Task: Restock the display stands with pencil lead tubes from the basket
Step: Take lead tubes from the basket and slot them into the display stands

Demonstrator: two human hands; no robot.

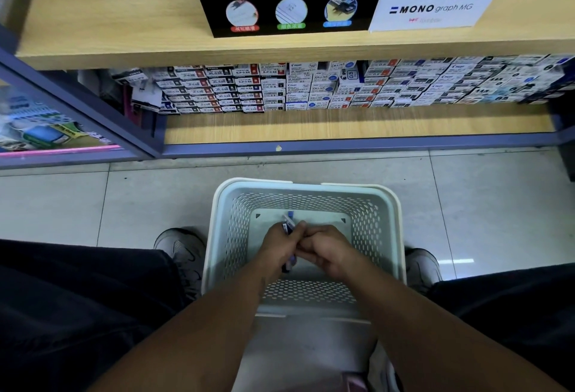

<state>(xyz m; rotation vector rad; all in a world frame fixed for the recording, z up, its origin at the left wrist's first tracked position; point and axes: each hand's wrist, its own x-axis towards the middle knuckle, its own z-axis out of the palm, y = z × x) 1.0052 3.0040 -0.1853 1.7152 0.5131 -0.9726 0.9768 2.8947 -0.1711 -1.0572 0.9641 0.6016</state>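
Low in the centre of the frame, both hands reach into the pale perforated plastic basket on the floor. The left hand curls around a bundle of blue-and-white pencil lead tubes. The right hand is curled beside it, its grip unclear. At top centre, the black cardboard display stand sits on the wooden shelf.

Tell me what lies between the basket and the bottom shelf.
Only bare tiled floor lies between the basket and the bottom shelf, seen in the head view.
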